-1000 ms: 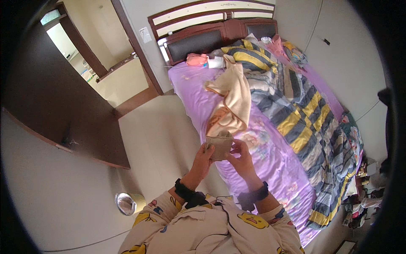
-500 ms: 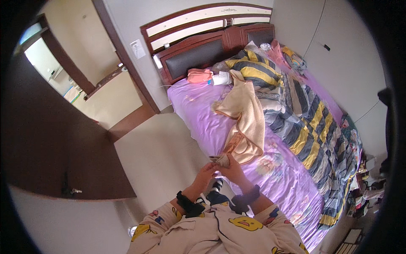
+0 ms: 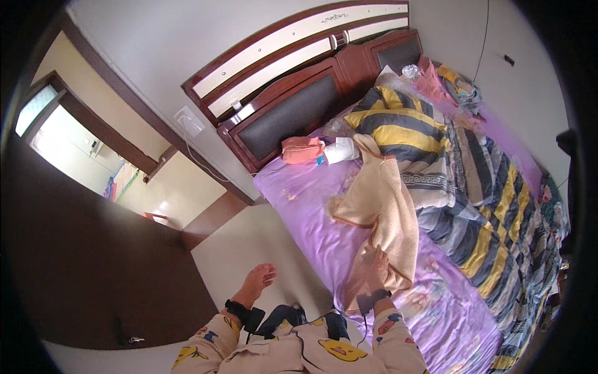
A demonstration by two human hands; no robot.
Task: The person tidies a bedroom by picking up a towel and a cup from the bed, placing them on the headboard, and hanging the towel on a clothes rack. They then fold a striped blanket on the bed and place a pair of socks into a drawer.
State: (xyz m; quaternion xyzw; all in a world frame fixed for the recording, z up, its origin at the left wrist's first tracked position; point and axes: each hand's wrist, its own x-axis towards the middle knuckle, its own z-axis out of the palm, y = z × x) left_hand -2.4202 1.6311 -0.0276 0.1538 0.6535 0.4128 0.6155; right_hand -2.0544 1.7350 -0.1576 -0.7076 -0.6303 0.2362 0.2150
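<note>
My left hand point(image 3: 256, 280) hangs over the floor beside the bed, its fingers loosely bent and apart, with nothing visible in it. On the bed lies a crumpled beige towel point(image 3: 393, 206) with a brown edge. My right hand point(image 3: 376, 269) rests on the near part of this towel, fingers stretched forward against the cloth. Whether anything lies under that palm is hidden. Each wrist wears a black band; a thin cable runs down from the right one.
The bed has a purple flowered sheet point(image 3: 305, 215) and a black, grey and yellow quilt point(image 3: 498, 230). A pink cloth bundle point(image 3: 302, 149) and a white packet point(image 3: 341, 150) lie by the headboard point(image 3: 293, 106). A dark door point(image 3: 99, 249) stands at the left.
My hands, earlier together around a small folded paper-like thing, have parted. The left moved left over the floor; the right moved onto the towel. The folded thing no longer shows.
</note>
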